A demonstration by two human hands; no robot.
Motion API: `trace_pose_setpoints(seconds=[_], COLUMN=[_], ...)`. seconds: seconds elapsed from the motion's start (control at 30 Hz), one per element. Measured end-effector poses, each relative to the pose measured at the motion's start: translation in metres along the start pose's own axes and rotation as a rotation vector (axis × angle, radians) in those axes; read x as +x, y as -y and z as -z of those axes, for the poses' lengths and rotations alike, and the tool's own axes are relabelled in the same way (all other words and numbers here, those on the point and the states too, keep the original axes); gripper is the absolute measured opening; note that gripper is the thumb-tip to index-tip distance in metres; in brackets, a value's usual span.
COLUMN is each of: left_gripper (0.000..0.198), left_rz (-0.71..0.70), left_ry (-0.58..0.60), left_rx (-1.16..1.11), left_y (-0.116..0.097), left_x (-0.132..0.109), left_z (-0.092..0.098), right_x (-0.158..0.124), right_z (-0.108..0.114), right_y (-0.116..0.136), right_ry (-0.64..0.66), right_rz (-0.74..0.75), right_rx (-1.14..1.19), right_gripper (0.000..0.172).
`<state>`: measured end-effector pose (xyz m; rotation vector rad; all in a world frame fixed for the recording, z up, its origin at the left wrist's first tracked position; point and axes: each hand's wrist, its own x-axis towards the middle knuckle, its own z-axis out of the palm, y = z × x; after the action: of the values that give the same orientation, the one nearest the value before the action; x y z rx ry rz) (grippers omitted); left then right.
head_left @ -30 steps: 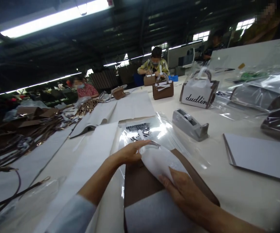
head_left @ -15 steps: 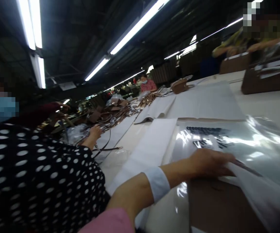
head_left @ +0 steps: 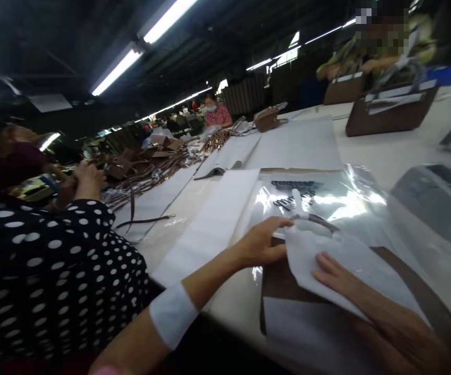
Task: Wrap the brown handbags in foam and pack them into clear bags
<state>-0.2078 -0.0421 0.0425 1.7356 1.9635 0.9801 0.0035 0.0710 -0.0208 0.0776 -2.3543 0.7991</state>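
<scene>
Curling at the near end of the handle (head_left: 321, 223) and the edge of the paper (head_left: 301, 260), the left grip (head_left: 266, 242) has finger and thumb spread apart, and I cannot tell whether it pinches either one; the right grip (head_left: 342, 278) is not closed round anything, its fingers laid along the paper, so a sideways push there could slide or crease the thin sheet, and a tug from the left could tear it where it meets the handle; the bag (head_left: 280, 281) lies under the paper, brown face up, with a white sheet (head_left: 299, 317) over its near part, which the right forearm could drag askew; just beyond the handle, the plastic (head_left: 327, 185) looks slick and may let the bag skid if pressed unevenly; farther out, the dispenser (head_left: 428, 203) stands on the surface (head_left: 389, 151) to the right, where a wide swing of the elbow might knock it, while to the left a long white strip (head_left: 213, 229) and a loose strap (head_left: 147, 221) could be caught by the cuff (head_left: 173, 315), and the co-worker's dotted sleeve (head_left: 104, 250) is near enough for a bump
</scene>
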Motion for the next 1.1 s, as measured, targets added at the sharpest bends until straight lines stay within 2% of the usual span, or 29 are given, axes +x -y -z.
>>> trace_pose_setpoints(seconds=[0.03,0.07,0.13,0.23,0.3,0.4,0.5,0.6,0.7,0.8,0.9,1.0,1.1], left_gripper=[0.036,0.030,0.029,0.021,0.012,0.007,0.008,0.012,0.018,0.015,0.013,0.010,0.007], left_rz=[0.007,0.013,0.085,0.146,0.102,0.063,0.149,0.276,0.358,0.387,0.408,0.424,0.427], left_ry=[-0.040,-0.029,-0.037,-0.084,-0.112,-0.110,-0.097,-0.119,-0.155,-0.231,-0.299,-0.361,-0.418], left_rx=[-0.018,-0.026,0.008,0.064,0.095,0.098,0.017,-0.081,-0.154,-0.231,-0.314,-0.296,-0.242], left_y=[-0.007,-0.014,-0.028,-0.042,-0.047,-0.048,-0.042,-0.032,-0.026,-0.023,-0.022,-0.022,-0.020], left_x=[-0.022,-0.044,-0.082,-0.109,-0.106,-0.087,-0.073,-0.070,-0.070,-0.069,-0.070,-0.071,-0.074], left_z=[0.000,-0.001,-0.007,-0.021,-0.029,-0.035,-0.039,-0.041,-0.045,-0.049,-0.054,-0.060,-0.067], right_x=[0.004,0.007,0.013,0.016,0.015,0.014,0.013,0.013,0.013,0.013,0.012,0.012,0.012], right_z=[0.003,0.005,0.005,0.002,0.003,0.008,0.013,0.015,0.014,0.009,0.005,0.002,0.002], right_y=[0.006,0.010,0.016,0.020,0.023,0.029,0.032,0.032,0.030,0.029,0.029,0.030,0.033], right_ry=[0.026,0.044,0.066,0.134,0.167,0.156,0.119,0.123,0.179,0.229,0.344,0.460,0.496], right_rz=[0.040,0.073,0.098,0.081,0.058,0.040,0.039,0.152,0.324,0.403,0.449,0.467,0.435], right_rx=[-0.058,-0.105,-0.144,-0.136,-0.109,-0.070,-0.071,-0.097,-0.129,-0.170,-0.235,-0.276,-0.283], right_gripper=[0.045,0.047,0.049,0.051,0.052,0.052,0.052,0.053,0.053,0.054,0.054,0.051,0.047])
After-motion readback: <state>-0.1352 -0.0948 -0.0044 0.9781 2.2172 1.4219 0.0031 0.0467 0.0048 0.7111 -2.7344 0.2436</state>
